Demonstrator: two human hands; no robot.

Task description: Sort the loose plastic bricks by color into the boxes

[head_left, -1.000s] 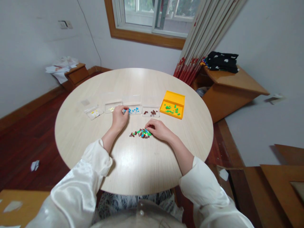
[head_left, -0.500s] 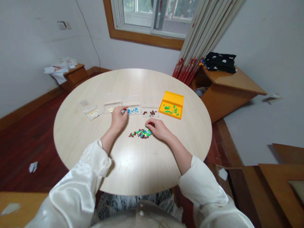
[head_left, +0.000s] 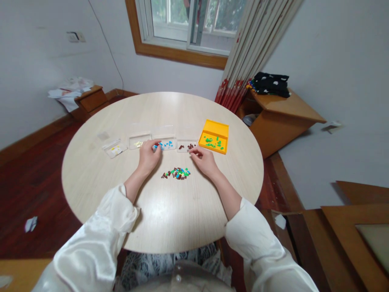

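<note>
My left hand (head_left: 148, 157) is at the near left edge of a clear box with blue pieces (head_left: 169, 144); its thumb and forefinger are curved and slightly apart, and nothing shows held between them. My right hand (head_left: 203, 161) is over the near right corner of a clear box with dark brown pieces (head_left: 191, 146). Its fingertips are pinched together, and anything in them is too small to make out. Closer to me lies a mixed pile of small brown, green, blue and yellow pieces (head_left: 178, 174).
An open yellow box (head_left: 216, 126) with green pieces stands to the right. On the left are a clear box (head_left: 130, 142) with pale yellow pieces and a small clear case (head_left: 113, 153) with yellow and white pieces. The round table (head_left: 170, 219) has a curved edge.
My right hand has moved away from the mixed pile up to the box of brown pieces. My left hand stays at the blue box, its thumb and forefinger further apart. The whole view has shifted slightly.
</note>
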